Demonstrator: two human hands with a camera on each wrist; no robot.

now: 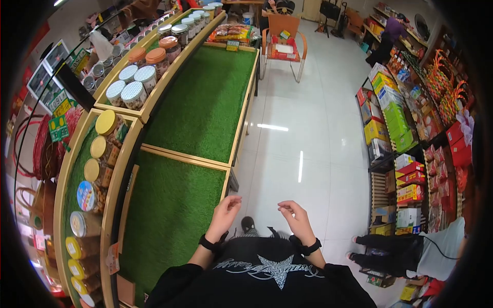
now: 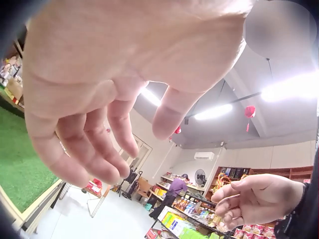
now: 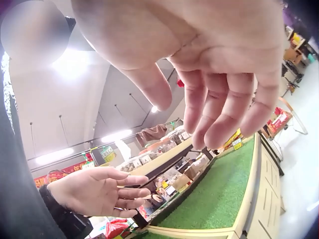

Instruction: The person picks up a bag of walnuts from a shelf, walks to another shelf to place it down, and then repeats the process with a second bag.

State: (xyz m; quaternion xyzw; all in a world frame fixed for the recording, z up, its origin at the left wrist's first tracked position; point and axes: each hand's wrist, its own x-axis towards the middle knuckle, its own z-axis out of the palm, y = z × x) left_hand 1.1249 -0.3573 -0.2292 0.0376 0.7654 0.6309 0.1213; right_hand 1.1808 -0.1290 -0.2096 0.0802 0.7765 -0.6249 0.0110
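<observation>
Both hands are held up in front of the body, apart from each other, palms turned inward. My left hand [image 1: 224, 218] is beside the front edge of the green turf display bin [image 1: 172, 205], its fingers loosely bent around nothing. Over the tiled floor, my right hand [image 1: 298, 220] has its fingers relaxed in the same way, and it too holds nothing. In the left wrist view the left palm fills the top, with the right hand [image 2: 264, 199] at lower right. The right wrist view shows the left hand [image 3: 97, 191] with its fingers spread.
Lidded jars [image 1: 105, 123] line the wooden shelf on the left. A chair [image 1: 283, 41] stands at the far end of the aisle [image 1: 308, 118]. Stocked shelves [image 1: 393, 118] run along the right, where one person [image 1: 436, 251] stands near and another [image 1: 387, 38] farther back.
</observation>
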